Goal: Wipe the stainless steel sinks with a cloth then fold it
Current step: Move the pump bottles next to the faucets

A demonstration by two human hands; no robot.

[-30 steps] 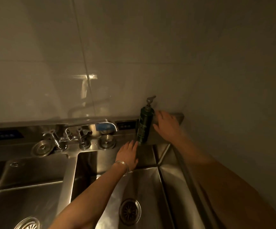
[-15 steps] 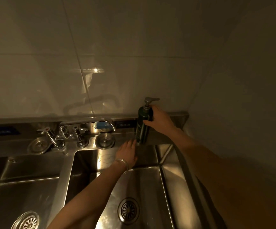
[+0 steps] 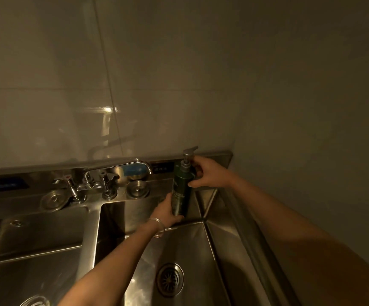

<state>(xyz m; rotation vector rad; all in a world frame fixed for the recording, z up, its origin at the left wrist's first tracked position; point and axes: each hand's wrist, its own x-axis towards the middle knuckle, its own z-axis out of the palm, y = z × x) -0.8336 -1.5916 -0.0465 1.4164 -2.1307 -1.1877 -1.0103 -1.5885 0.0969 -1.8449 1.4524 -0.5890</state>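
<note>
- Two bare hands hold one dark green cylindrical pump bottle (image 3: 180, 191) at the back right corner of the steel unit. It tilts slightly, and I cannot tell whether its base rests on the ledge.
- Left hand (image 3: 168, 209), with a thin silver bangle (image 3: 158, 226) on the wrist, curls round the bottle's lower part.
- Right hand (image 3: 207, 173) wraps fingers and thumb round the bottle's shoulder, just under the grey pump head (image 3: 189, 151).
- Right stainless steel sink (image 3: 190, 244) lies directly below both hands, with a round drain strainer (image 3: 169, 280) in its floor.
- Left stainless steel sink (image 3: 35, 268) sits beside it, with a chrome mixer tap (image 3: 104, 180) behind the divider.
</note>
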